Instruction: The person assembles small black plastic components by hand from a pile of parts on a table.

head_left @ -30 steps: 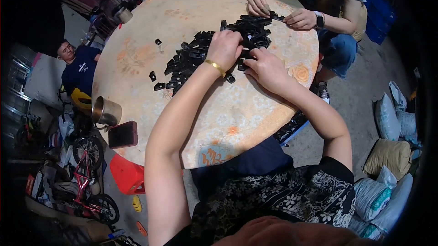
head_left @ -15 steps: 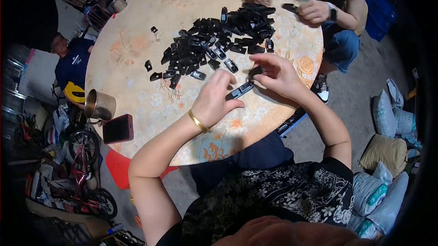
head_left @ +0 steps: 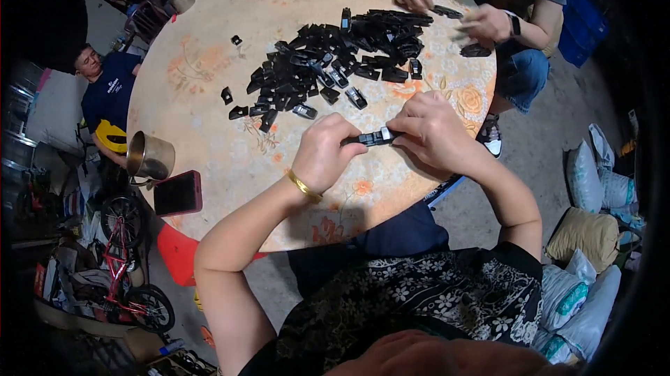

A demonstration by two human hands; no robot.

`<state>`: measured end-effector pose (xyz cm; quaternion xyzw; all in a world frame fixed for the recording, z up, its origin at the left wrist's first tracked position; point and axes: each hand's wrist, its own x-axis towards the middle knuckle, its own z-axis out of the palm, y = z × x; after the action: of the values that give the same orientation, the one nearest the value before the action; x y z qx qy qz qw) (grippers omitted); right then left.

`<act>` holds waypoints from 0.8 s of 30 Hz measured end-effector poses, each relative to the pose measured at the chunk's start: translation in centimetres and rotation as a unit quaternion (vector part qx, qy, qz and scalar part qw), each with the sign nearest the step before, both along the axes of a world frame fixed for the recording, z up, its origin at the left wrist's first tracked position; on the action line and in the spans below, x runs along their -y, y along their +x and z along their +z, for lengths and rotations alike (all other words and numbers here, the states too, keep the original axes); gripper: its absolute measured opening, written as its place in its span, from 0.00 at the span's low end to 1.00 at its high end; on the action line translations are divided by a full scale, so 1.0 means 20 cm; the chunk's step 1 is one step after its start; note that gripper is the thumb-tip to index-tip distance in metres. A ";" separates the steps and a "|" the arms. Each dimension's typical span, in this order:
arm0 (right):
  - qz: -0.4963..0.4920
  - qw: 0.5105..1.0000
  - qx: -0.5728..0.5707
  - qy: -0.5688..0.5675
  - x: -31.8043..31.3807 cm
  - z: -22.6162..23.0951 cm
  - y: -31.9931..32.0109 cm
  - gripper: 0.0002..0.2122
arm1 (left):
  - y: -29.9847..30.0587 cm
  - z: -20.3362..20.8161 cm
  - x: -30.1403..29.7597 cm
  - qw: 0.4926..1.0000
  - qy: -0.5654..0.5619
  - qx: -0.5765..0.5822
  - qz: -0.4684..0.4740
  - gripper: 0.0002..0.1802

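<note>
Above the near side of the round table, a small black plastic part (head_left: 375, 137) with a pale patch at its right end spans the gap between my hands. My left hand (head_left: 322, 153), with a gold bangle at the wrist, pinches its left end between thumb and fingers. At the other end my right hand (head_left: 434, 130) closes on it, and its fingers hide that tip. Just beyond lies a heap of similar black plastic parts (head_left: 300, 72), some with grey or clear faces. One loose black part (head_left: 356, 98) rests close to my fingers.
A flower-patterned tabletop (head_left: 230, 188) carries a metal mug (head_left: 150, 156) and a dark phone (head_left: 178, 193) at the left edge. Across at the right, a co-worker's hands (head_left: 485, 24) handle black parts. Another person (head_left: 112, 90) sits left. Filled sacks (head_left: 583, 236) stand on the floor right.
My hands have come together on the part; my right fingers, spread before, now close over its end. The co-worker's hands have shifted, and black parts now lie by the table's right edge.
</note>
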<state>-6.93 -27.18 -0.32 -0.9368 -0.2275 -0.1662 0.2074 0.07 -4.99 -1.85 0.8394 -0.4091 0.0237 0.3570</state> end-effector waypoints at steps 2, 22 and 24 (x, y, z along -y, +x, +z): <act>0.019 1.000 0.013 0.009 0.02 0.01 0.02 0.13 | 0.01 0.01 0.00 1.000 0.005 0.010 -0.023 0.10; 0.010 0.984 -0.142 0.104 0.36 0.00 -0.49 0.13 | 0.58 0.10 0.43 0.943 0.094 0.319 -0.014 0.14; -0.035 0.985 -0.156 0.065 0.36 -0.07 -0.51 0.13 | 0.64 0.10 0.51 0.916 0.169 0.362 0.025 0.12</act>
<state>-17.05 -34.36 -1.64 -0.9431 -0.1485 -0.0394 0.2949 12.91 -15.13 0.11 0.8315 -0.4867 0.2654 0.0367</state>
